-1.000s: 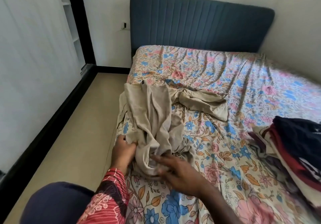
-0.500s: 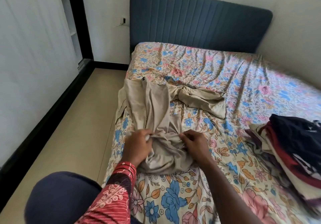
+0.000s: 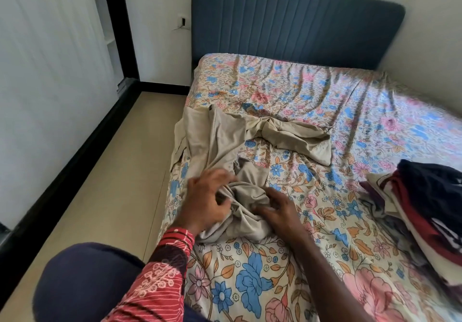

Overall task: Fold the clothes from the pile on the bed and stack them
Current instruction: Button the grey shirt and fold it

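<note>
I see the bed with the floral-print sheet (image 3: 312, 111) filling the right and centre, its left edge running along a strip of bare beige floor (image 3: 105, 184) beside a white wall with a black skirting; the padded dark blue headboard (image 3: 295, 19) closes off the far end. Most of the sheet between the headboard and the clothing lies open, and there is open sheet in front of my hands too. The crumpled beige garment (image 3: 220, 134) lies at the left side of the bed, its far corner right at the mattress edge and one sleeve-like part stretched out to the right. Its near end is bunched up between my hands. My left hand (image 3: 207, 201) has its fingers curled into the bunched cloth on the left, holding a fold of it; its sleeve is red-patterned. My right hand (image 3: 280, 211) rests on the bunch from the right with fingers spread and half open, pressing on the cloth; I cannot tell whether it pinches any. The pile of dark blue, red and cream clothes (image 3: 425, 204) sits at the right edge of view, well apart from both hands.
</note>
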Motion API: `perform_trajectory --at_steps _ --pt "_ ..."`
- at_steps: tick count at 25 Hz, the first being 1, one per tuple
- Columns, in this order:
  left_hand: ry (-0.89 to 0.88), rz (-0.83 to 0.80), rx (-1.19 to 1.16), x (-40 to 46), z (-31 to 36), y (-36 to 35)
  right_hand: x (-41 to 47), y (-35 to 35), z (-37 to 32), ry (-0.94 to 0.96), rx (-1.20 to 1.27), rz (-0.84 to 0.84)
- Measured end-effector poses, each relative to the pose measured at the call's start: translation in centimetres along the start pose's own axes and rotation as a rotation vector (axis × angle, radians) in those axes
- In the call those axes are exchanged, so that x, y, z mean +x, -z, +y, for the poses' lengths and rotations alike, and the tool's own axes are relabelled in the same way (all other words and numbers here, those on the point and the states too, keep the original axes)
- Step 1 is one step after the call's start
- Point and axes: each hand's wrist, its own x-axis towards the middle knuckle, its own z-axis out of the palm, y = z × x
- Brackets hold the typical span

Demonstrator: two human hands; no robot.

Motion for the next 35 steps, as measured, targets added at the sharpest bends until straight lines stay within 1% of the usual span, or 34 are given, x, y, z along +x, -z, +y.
perform_trajectory --at_steps 1,2,3,4,5,6,7,8,9,11,12,13,15,16,17,19,20,21,22,23,24,25,26,27,29,30,31,33,35 --pt "0.019 -0.168 0.052 -0.1 0.4 -0.5 0.0 0.0 0.1 0.013 0.048 0.026" --pt "0.074 -0.241 0.107 -0.1 0.2 -1.1 -0.2 0.1 0.2 0.001 0.14 0.068" --pt "0.126 -0.223 0.122 -0.1 -0.1 -1.1 -0.4 0.1 0.1 -0.038 0.257 0.125" --pt "0.174 -0.15 0.094 0.0 -0.6 -0.8 -0.7 0.3 0.2 -0.088 0.401 0.197" --pt "0.21 -0.111 0.037 0.0 -1.0 -0.3 -0.7 0.4 0.4 -0.137 0.546 0.271" --pt "0.238 -0.13 -0.046 0.0 -1.4 0.2 -0.6 0.6 0.8 -0.16 0.667 0.331" --pt "0.261 -0.197 -0.141 0.0 -1.3 0.8 -0.6 0.8 0.9 -0.163 0.746 0.352" --pt "0.3 -0.283 -0.241 -0.1 -1.2 1.2 -0.5 0.9 1.0 -0.152 0.81 0.34" --pt "0.337 -0.34 -0.294 -0.3 -0.7 1.5 -0.4 1.1 1.3 -0.155 0.862 0.334" --pt "0.407 -0.364 -0.229 -0.4 -0.4 1.5 -0.5 1.1 1.4 -0.226 0.965 0.334" --pt "0.405 -0.349 -0.155 -0.4 -0.5 1.3 -0.5 1.1 1.5 -0.249 0.929 0.362" --pt "0.38 -0.347 -0.072 -0.4 -0.5 1.3 -0.5 0.9 1.5 -0.24 0.8 0.396" --pt "0.323 -0.409 0.063 -0.6 -0.1 1.5 -0.4 0.8 1.3 -0.152 0.426 0.344" --pt "0.318 -0.471 0.121 -0.6 0.0 1.4 -0.4 0.7 0.8 -0.123 0.262 0.284" --pt "0.324 -0.529 0.155 -0.7 0.5 1.5 -0.3 0.9 0.0 -0.112 0.119 0.189" --pt "0.336 -0.59 0.223 -0.5 0.8 1.2 0.5 1.6 -1.2 -0.109 -0.181 -0.043" --pt "0.332 -0.586 0.251 -0.3 0.6 1.1 1.2 1.8 -1.9 -0.122 -0.339 -0.15" --pt "0.306 -0.549 0.266 -0.2 0.4 0.9 1.7 1.6 -2.7 -0.122 -0.465 -0.225" --pt "0.242 -0.473 0.269 -0.2 0.7 0.8 1.9 1.2 -3.4 -0.124 -0.555 -0.268" --pt "0.149 -0.329 0.252 -0.2 1.0 0.4 1.6 0.6 -3.8 -0.121 -0.612 -0.254" --pt "0.037 -0.161 0.23 -0.2 1.5 -0.2 0.5 -0.2 -4.0 -0.089 -0.643 -0.174" --pt "-0.052 -0.057 0.234 -0.1 2.0 -0.7 -1.1 -1.0 -3.8 -0.035 -0.641 -0.063" --pt "-0.105 -0.06 0.251 0.1 2.4 -1.2 -2.8 -1.6 -3.5 0.012 -0.599 0.039" --pt "-0.101 -0.144 0.248 0.2 2.7 -1.7 -4.4 -1.8 -3.2 0.033 -0.545 0.108" --pt "0.074 -0.367 0.197 0.4 2.0 -2.1 -6.1 -1.1 -2.7 0.023 -0.481 0.201" --pt "0.16 -0.394 0.167 0.4 1.4 -1.9 -6.6 -0.2 -2.5 -0.01 -0.48 0.227" --pt "0.226 -0.385 0.167 0.4 0.5 -1.7 -6.8 0.9 -2.4 -0.072 -0.479 0.243" --pt "0.324 -0.398 0.224 0.3 -0.6 -0.9 -7.0 3.0 -2.4 -0.201 -0.484 0.257" --pt "0.373 -0.488 0.254 0.2 -0.7 0.0 -7.0 4.9 -2.4 -0.305 -0.527 0.206"
